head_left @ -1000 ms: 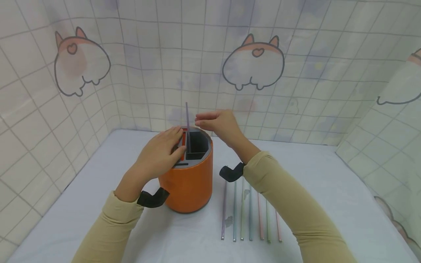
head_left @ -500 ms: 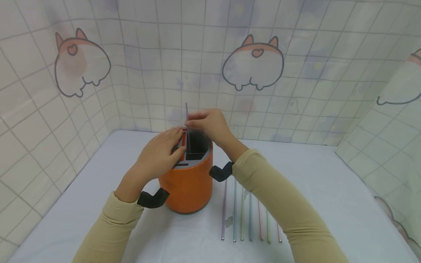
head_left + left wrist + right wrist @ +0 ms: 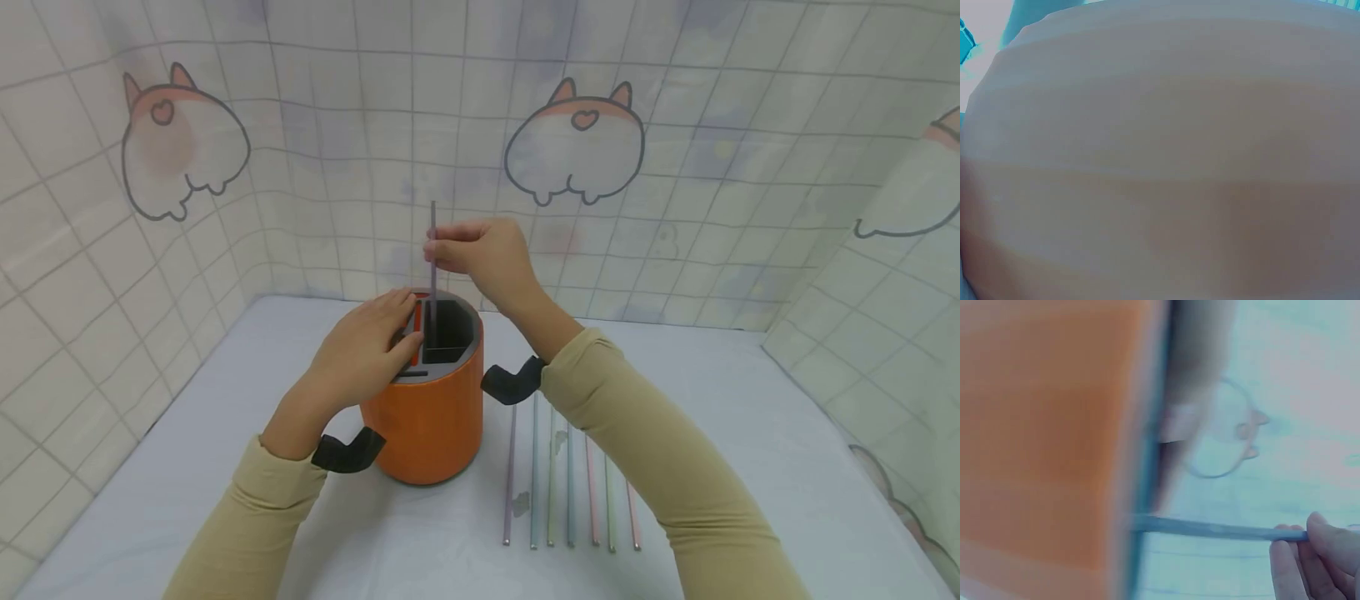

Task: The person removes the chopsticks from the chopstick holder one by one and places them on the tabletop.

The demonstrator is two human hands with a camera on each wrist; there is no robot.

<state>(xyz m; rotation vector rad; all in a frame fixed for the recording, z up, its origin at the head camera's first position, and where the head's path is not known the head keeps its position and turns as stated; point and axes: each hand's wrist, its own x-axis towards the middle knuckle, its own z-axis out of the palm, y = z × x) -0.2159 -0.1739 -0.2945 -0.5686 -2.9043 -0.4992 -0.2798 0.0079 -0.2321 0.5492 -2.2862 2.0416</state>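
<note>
An orange round holder [image 3: 427, 425] with a grey divided top stands upright on the table. My left hand [image 3: 360, 342] rests on the left part of its top, fingers stretched over the rim and thumb near the red divider. Between thumb and fingertips, my right hand [image 3: 487, 254] pinches a thin purple stick [image 3: 433, 221] above the holder. That stick stands nearly upright, its lower end inside a dark compartment and hidden at the bottom. In the right wrist view, the stick [image 3: 1222, 531] reaches from the rim to the pinching fingers. The holder's orange side fills the left wrist view.
Several thin pastel sticks [image 3: 551, 500] lie side by side on the white tablecloth [image 3: 420, 550], right of the holder, partly under my right forearm. A tiled-pattern curtain [image 3: 345, 100] with cartoon animals hangs behind the table and along its sides.
My right hand has moved left to the purple stick, taken it between thumb and fingers, and raised it somewhat. The left hand has stayed on the holder.
</note>
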